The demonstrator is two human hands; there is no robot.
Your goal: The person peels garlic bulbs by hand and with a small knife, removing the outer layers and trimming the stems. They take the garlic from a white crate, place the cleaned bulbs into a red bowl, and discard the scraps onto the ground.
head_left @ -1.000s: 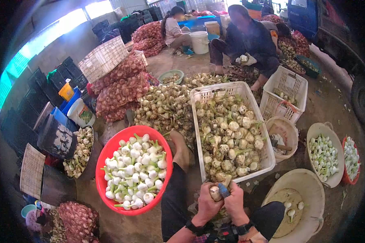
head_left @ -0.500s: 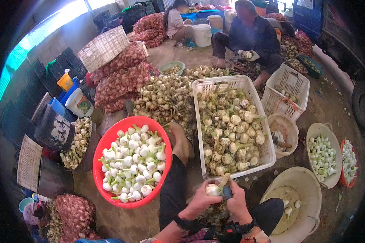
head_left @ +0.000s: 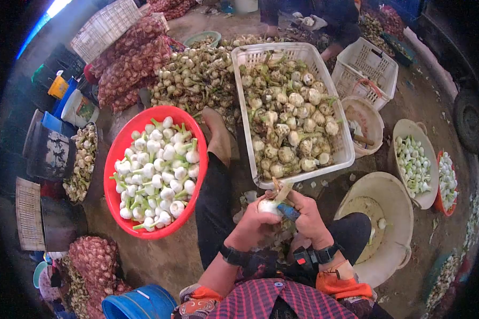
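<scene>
My left hand (head_left: 254, 219) is closed round a white garlic bulb (head_left: 269, 206), its cut-looking pale stalk (head_left: 283, 191) pointing up and away from me. Pressed up against the bulb from the other side, my right hand (head_left: 310, 220) grips a short blue-handled tool (head_left: 288, 211); any blade is hidden by the fingers and the garlic. Both hands meet over my lap, just below the near edge of a white plastic crate (head_left: 298, 179) full of unpeeled, dirty garlic (head_left: 288, 122). Left of them stands a red basin (head_left: 112, 204) heaped with clean white garlic (head_left: 159, 173).
A large pale tub (head_left: 402, 212) with a few bulbs sits beside my right knee. Beyond it are a smaller bucket (head_left: 375, 114) and a basin (head_left: 431, 154) of trimmed garlic. Red mesh sacks (head_left: 133, 64) rise behind a garlic pile (head_left: 194, 77). A blue bucket (head_left: 138, 303) stands near my left side.
My view has tipped downward, so the crate and basins appear higher and my shirt shows. Both hands still hold the garlic and tool together, with the blue handle now angled across the bulb's side.
</scene>
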